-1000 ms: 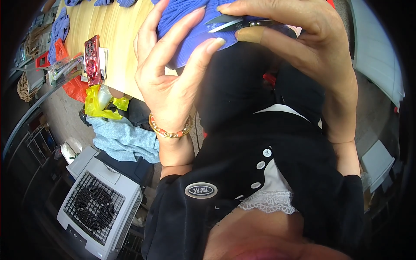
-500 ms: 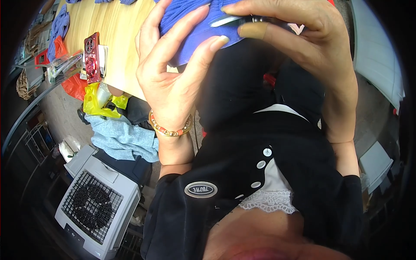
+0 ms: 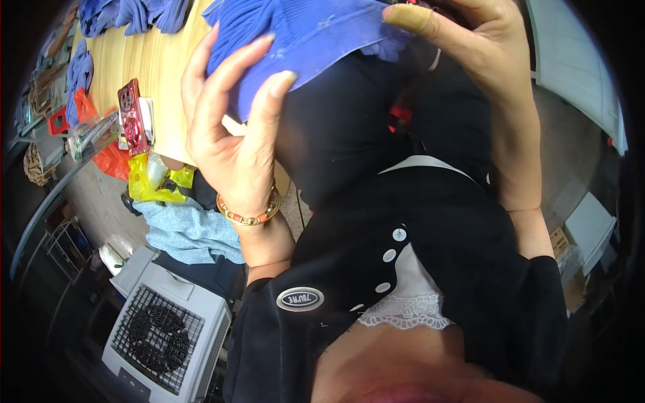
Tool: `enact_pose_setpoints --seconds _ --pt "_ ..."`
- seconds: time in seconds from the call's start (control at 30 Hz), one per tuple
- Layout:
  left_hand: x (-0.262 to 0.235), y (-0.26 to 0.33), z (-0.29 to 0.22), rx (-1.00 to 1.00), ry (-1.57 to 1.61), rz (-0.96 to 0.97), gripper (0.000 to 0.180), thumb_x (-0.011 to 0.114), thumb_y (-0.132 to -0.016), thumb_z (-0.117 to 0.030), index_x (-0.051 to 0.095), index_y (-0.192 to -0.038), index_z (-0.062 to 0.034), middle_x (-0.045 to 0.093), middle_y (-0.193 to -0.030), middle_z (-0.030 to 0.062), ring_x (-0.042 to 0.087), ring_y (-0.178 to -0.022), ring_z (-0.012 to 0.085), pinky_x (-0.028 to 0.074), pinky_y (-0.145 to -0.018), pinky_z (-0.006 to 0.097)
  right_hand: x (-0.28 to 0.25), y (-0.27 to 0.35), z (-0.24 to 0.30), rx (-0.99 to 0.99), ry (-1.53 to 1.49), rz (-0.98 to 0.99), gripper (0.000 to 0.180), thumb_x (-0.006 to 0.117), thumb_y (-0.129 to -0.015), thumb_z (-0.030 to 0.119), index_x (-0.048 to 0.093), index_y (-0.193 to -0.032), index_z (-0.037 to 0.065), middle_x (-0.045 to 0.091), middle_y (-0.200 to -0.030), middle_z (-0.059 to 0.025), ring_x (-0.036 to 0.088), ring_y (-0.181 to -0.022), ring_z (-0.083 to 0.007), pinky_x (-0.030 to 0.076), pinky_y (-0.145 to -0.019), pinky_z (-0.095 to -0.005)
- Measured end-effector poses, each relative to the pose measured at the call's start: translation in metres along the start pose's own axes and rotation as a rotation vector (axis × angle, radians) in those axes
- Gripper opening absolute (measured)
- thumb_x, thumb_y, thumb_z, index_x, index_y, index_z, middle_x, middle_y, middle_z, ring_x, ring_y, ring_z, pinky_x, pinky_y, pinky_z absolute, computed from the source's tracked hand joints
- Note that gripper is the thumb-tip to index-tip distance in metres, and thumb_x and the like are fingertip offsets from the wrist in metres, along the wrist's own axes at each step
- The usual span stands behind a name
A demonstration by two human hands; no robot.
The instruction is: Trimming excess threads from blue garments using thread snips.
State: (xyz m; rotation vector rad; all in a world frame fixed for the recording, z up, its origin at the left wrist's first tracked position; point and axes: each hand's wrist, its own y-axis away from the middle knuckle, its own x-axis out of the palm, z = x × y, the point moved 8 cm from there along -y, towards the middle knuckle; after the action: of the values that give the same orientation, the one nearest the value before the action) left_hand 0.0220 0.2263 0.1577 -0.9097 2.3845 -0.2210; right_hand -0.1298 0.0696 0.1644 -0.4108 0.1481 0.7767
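A blue ribbed knit garment (image 3: 302, 50) is spread at the top of the view, above my dark-trousered lap. My left hand (image 3: 232, 131) grips its left part, the fingers bent around the cloth and the thumb lifted toward its lower edge. An orange and gold bangle (image 3: 250, 218) circles that wrist. Over the garment's right end is my right hand (image 3: 470, 43), its thumb wrapped in a tan bandage (image 3: 408, 18) and its fingers bent. The small snips it holds are almost wholly cut off by the top edge; only a dark sliver shows.
More blue knit pieces (image 3: 151, 15) lie on the wooden table (image 3: 158, 80). At its left edge are a red phone (image 3: 132, 114), a yellow plastic bag (image 3: 144, 178) and red bags. A light blue sweater (image 3: 191, 228) hangs nearby, beside a grey air cooler (image 3: 164, 329).
My hands have drawn apart. The left moved left and down; the right moved up with the snips, whose blade showed before. More of the garment's edge is now in view.
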Motion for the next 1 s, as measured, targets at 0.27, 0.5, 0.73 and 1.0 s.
enact_pose_setpoints --seconds 0.27,0.5,0.73,1.0 --pt "-0.011 0.001 0.006 -0.054 0.100 0.001 0.019 0.079 -0.066 -0.003 0.070 -0.082 -0.0045 0.059 -0.117 0.0178 0.050 -0.120 0.0265 0.034 -0.101 0.039 0.006 0.009 -0.003 -0.038 -0.112 0.150 0.035 0.079 -0.071 0.003 0.069 -0.105 0.000 0.062 -0.080 -0.0049 0.052 -0.066 -0.0089 0.039 -0.059 -0.0215" --pt "-0.041 0.011 0.021 -0.071 0.195 0.098 0.014 0.070 -0.072 0.002 0.066 -0.085 -0.0034 0.052 -0.130 0.0243 0.046 -0.126 0.0314 0.029 -0.107 0.044 0.019 0.010 0.017 0.019 -0.137 0.223 0.035 0.078 -0.071 0.003 0.069 -0.105 -0.001 0.060 -0.079 -0.0050 0.054 -0.070 -0.0114 0.041 -0.060 -0.0224" --pt "-0.040 0.022 0.045 -0.160 0.241 0.029 0.019 0.073 -0.071 0.001 0.068 -0.088 -0.0060 0.053 -0.131 0.0168 0.046 -0.125 0.0301 0.036 -0.101 0.042 0.038 0.010 0.033 -0.153 0.005 0.194 0.038 0.077 -0.070 0.002 0.068 -0.107 0.000 0.053 -0.077 -0.0061 0.052 -0.067 -0.0150 0.041 -0.057 -0.0242" --pt "-0.034 0.025 0.048 -0.180 0.234 -0.001 0.018 0.076 -0.071 -0.001 0.069 -0.086 -0.0069 0.056 -0.127 0.0154 0.051 -0.120 0.0241 0.039 -0.097 0.037 0.049 0.012 0.035 -0.088 0.190 0.217 0.038 0.078 -0.071 0.004 0.069 -0.107 0.002 0.053 -0.082 -0.0052 0.047 -0.060 -0.0084 0.038 -0.051 -0.0206"
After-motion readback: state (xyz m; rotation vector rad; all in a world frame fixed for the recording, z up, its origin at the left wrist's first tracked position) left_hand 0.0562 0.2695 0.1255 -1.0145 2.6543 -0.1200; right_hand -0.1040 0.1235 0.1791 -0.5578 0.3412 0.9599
